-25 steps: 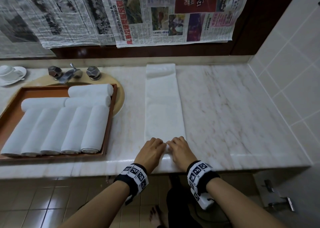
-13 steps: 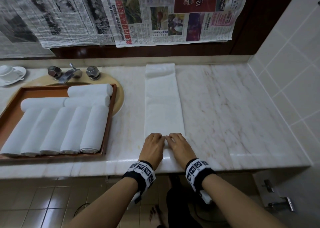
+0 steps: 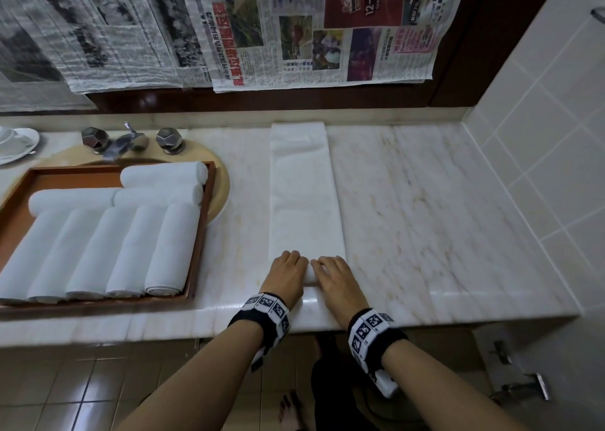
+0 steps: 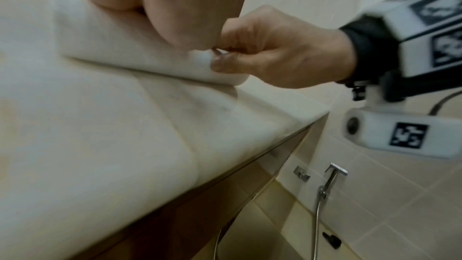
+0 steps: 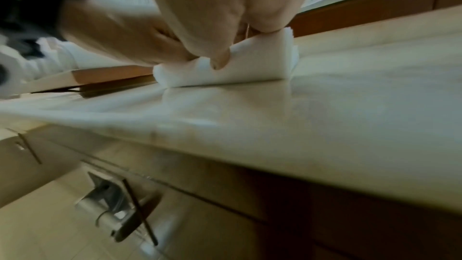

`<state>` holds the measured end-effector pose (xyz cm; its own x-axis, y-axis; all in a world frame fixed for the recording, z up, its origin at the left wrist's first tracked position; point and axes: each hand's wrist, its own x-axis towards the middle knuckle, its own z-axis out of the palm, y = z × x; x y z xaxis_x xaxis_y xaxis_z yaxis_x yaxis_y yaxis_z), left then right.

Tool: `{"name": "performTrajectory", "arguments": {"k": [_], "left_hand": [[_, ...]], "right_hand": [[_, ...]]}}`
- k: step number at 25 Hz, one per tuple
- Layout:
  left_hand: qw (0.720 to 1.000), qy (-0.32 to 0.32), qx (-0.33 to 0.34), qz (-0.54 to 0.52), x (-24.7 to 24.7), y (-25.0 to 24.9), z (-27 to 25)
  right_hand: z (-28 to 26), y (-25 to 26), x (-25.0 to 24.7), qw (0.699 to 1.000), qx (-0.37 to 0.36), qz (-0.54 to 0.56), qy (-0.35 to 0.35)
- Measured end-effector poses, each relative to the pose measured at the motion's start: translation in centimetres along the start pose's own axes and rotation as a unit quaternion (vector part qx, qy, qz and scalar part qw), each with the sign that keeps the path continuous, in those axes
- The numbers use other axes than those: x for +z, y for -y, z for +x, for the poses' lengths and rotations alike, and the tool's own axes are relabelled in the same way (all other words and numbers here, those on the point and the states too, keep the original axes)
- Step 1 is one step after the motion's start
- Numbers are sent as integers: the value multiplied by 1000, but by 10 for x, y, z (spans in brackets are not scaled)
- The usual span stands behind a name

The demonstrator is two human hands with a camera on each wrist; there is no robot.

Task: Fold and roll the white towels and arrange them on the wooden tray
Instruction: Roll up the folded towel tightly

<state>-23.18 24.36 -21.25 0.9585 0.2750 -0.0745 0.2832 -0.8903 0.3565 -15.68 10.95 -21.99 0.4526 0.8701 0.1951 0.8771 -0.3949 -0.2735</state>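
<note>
White towel: both hands' grip apparently curls round its hidden roll.

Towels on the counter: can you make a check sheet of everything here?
Surface: marble counter, glossy.
Job's things: folded towel flat, near end rolled up; wooden tray holds eight rolled towels.
Clutter: cup and saucer; tap.
Grippers: left hand and right hand grip the roll.
Cables: thin cable by right wrist camera.
Surroundings: newspapers, tiled wall, spray hose.
</note>
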Motion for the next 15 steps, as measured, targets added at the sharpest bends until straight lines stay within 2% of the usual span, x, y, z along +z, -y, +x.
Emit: {"name": "performTrajectory", "arguments": {"k": [1,3,5,6,7,10,12,15], "left_hand": [[1000,-13,-11,1,-1,-3,0],[998,-63,-11,-18,2,-5,-9],[992,-114,38,-40,12,-5,-23],[989,-129,65,-44,18,-3,-28],[987,-129,78,-52,21,-1,-29],[993,-85,57,-53,21,3,-19],[998,-34,34,-30,13,2,-6],[999,18,11,39,-1,-3,12]], "right_hand": [[6,-4,-2,1000,4,8,3],[16,-9,-7,996,20,42,70],[18,-12,-10,989,32,51,136],[16,-13,-9,987,34,51,149],[11,-12,-7,990,32,50,131],[-5,1,1,999,21,-2,30],[-15,9,11,999,6,-40,-12],[-22,13,19,997,9,-72,25]]}}
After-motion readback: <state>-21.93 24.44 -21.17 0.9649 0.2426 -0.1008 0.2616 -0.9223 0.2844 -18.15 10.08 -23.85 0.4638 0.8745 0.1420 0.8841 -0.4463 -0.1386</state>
